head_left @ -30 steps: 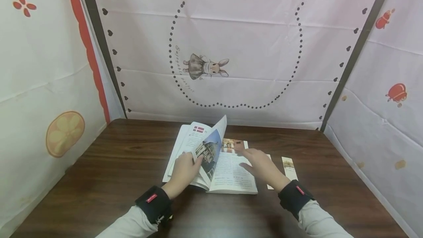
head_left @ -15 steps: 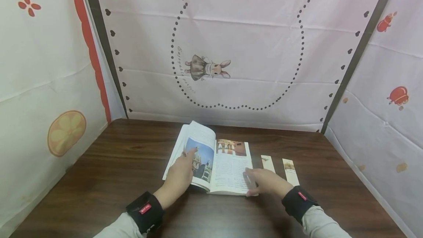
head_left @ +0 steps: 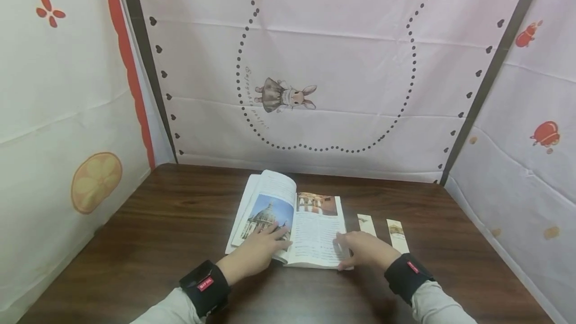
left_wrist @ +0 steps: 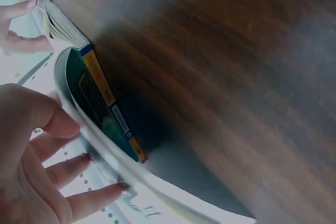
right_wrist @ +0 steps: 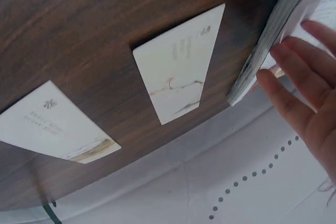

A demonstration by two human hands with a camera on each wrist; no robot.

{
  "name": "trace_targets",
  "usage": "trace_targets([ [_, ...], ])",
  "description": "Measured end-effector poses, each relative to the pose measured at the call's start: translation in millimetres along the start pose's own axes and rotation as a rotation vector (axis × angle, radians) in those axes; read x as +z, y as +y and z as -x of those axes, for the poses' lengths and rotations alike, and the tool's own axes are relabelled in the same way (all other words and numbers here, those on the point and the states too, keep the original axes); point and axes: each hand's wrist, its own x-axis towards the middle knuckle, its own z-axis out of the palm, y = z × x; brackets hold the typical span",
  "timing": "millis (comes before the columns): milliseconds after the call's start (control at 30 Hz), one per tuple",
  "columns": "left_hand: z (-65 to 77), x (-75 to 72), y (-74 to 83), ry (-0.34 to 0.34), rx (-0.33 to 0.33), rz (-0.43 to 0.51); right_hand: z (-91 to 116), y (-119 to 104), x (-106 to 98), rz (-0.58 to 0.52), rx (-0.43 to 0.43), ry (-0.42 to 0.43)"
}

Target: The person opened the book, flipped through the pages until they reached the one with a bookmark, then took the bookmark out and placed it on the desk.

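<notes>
An open book (head_left: 315,241) lies on the table, with a photo of a domed building on its left page and an interior photo on its right page. My left hand (head_left: 258,250) rests on the lower left page, fingers spread over the photo. From the left wrist view, that side of the book (left_wrist: 100,98) curves up off the table, with the cover's underside and spine showing. My right hand (head_left: 366,249) touches the lower right corner of the right page. Its fingers (right_wrist: 294,106) lie nearly straight at the page edge in the right wrist view.
Two pale bookmarks lie right of the book: the nearer bookmark (head_left: 366,224) partly behind my right hand, the farther bookmark (head_left: 398,236) beyond it. Printed cloth (head_left: 333,89) walls in the dark wooden table (head_left: 180,224) at the back and sides.
The raised leaf has gone over to the left and lies flat. My left hand has shifted from the page's side onto its lower photo. My right hand has come down to the lower right corner.
</notes>
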Motion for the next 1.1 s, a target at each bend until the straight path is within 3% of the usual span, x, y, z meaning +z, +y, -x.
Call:
trace_targets([
  [167,0.4,-0.9,2.8,0.062,-0.035,0.010,-0.4,2.4,-1.7,0.043,-0.112,0.029],
  [367,-2.7,-0.4,6.3,0.097,-0.057,0.015,-3.5,-3.3,-0.9,0.242,-0.261,0.219],
  [600,-9.5,1.7,13.1,0.097,-0.136,0.013,-6.7,-10.9,-15.4,0.429,-0.272,0.390],
  [833,-19.6,5.3,23.2,0.110,-0.212,-0.057,-13.0,-19.7,-26.2,0.455,-0.374,0.641],
  [967,-25.0,9.6,29.0,0.167,-0.233,-0.151,-19.5,-28.5,-30.7,0.467,-0.420,0.730],
  [1100,-29.3,12.5,30.9,0.247,-0.245,-0.176,-25.9,-35.0,-32.9,0.446,-0.436,0.805],
])
